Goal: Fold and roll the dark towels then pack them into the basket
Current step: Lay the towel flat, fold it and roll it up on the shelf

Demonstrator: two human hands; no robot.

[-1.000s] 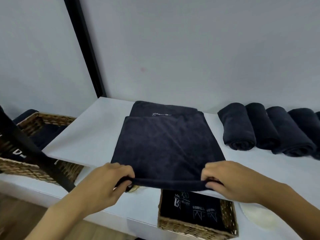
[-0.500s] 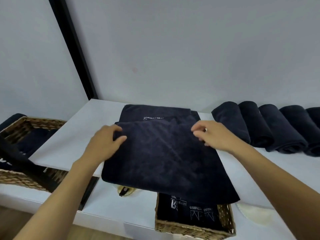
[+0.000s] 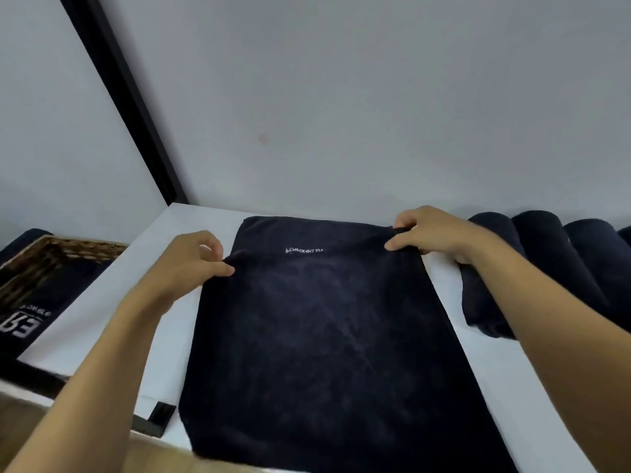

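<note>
Pinching dark towel (image 3: 324, 336), white txt (image 3: 304, 250) unreadable

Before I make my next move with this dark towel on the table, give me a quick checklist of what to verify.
1. Left hand pinching the dark towel at its far left corner: ok.
2. Right hand pinching its far right corner: ok.
3. Lying flat, no big wrinkles: ok.
4. Far edges of the layers aligned: cannot tell.
5. Near end fully on the white table: not ok, it seems to hang past the front edge.
6. Rolled towels apart from it: ok.
</note>
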